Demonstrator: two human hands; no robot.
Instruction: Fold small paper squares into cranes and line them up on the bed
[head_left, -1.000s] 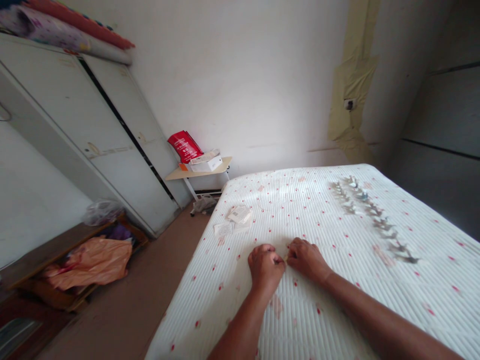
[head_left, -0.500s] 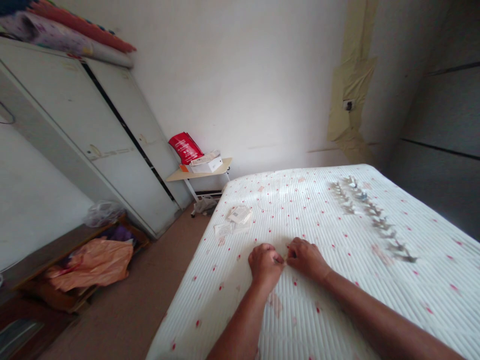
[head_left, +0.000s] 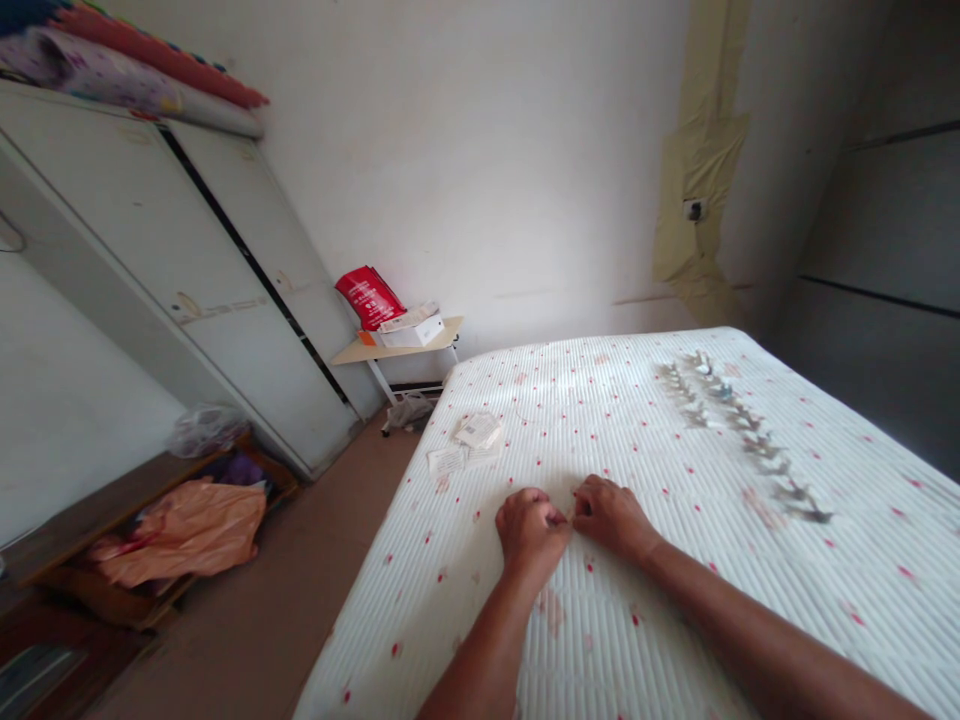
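My left hand [head_left: 529, 530] and my right hand [head_left: 609, 515] rest close together over the mattress [head_left: 600, 640], fingers curled and thumbs facing each other. Whatever small piece lies between the fingertips is mostly hidden; only a pale trace shows there. Beyond my left hand lies a small pile of printed paper pieces [head_left: 478, 432], some overlapping. To the right, several small folded paper figures [head_left: 756, 438] stand in two slanting rows, the outer one longer.
A small table [head_left: 352, 350] at the back holds a red bag [head_left: 371, 297] and a white box [head_left: 414, 331]. At left stand a pale cabinet [head_left: 142, 230] and a low wooden bench [head_left: 161, 500] with an orange plastic bag [head_left: 191, 530]. A wall socket [head_left: 694, 210] sits at the back.
The hands stay nearly in place; the left fingers and thumb shift very slightly. The view drifts a little. Papers and folded figures have not moved.
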